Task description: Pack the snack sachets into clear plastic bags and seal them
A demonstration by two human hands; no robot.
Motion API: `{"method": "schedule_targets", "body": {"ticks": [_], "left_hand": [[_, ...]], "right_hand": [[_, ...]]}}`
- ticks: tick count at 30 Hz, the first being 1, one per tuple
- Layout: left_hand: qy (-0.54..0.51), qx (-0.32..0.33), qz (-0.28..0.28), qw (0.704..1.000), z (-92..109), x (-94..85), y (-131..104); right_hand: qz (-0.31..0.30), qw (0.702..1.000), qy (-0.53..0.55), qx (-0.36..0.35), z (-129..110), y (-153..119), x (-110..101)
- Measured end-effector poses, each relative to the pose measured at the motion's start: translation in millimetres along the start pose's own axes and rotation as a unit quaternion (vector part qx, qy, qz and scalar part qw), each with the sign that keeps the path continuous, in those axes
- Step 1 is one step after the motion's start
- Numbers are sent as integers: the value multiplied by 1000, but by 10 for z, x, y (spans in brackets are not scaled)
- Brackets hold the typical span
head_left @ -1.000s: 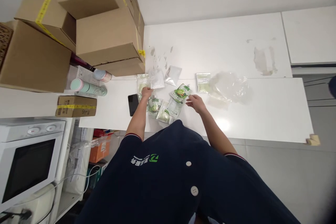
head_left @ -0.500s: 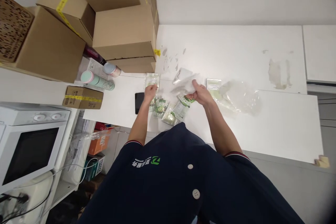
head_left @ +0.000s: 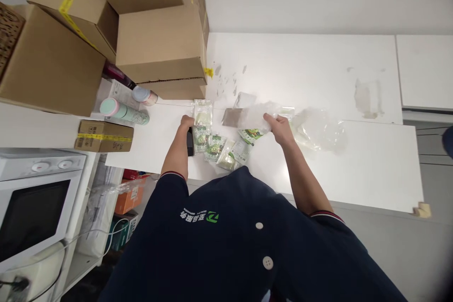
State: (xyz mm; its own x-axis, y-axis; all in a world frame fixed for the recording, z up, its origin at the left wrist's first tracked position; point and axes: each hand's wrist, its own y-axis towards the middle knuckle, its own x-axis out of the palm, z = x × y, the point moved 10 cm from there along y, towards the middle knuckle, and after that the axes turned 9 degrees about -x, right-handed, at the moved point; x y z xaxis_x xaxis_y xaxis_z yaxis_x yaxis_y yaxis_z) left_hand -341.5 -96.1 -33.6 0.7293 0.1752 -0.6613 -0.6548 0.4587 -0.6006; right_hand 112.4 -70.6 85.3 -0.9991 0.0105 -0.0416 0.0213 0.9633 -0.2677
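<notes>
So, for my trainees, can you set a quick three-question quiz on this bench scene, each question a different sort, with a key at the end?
1. Which hand holds the whitish plastic bag?
2. True or false: the tape on the small cardboard box near the mint-green bottle is red.
3. Which is nearest the left hand?
A) microwave
B) pale green packet
C) wooden block

Key:
1. The right hand.
2. False; it is yellow.
3. B.
</notes>
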Motion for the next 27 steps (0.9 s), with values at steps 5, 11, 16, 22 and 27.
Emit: {"method": "schedule_targets", "body": {"ticks": [5, 11, 16, 22, 27], "left_hand": [[-39, 50, -32, 997, 203, -73, -169], [-84, 187, -58, 977, 847, -254, -677], [-166, 197, -61, 964, 1203, -402, -1129], [-246, 191, -144, 939, 1466, -433, -1677], [-245, 229, -205, 920, 1634, -73, -2350]], "right_hand": [[71, 996, -42, -43, -84, -138, -274], [-42, 981, -136, -131, -280, -250, -59], [-129, 938, -232, -221, -492, -362, 227], [-67, 929, -284, -227, -639, -461, 167], [-85, 900, -289, -314, -992, -597, 569]]}}
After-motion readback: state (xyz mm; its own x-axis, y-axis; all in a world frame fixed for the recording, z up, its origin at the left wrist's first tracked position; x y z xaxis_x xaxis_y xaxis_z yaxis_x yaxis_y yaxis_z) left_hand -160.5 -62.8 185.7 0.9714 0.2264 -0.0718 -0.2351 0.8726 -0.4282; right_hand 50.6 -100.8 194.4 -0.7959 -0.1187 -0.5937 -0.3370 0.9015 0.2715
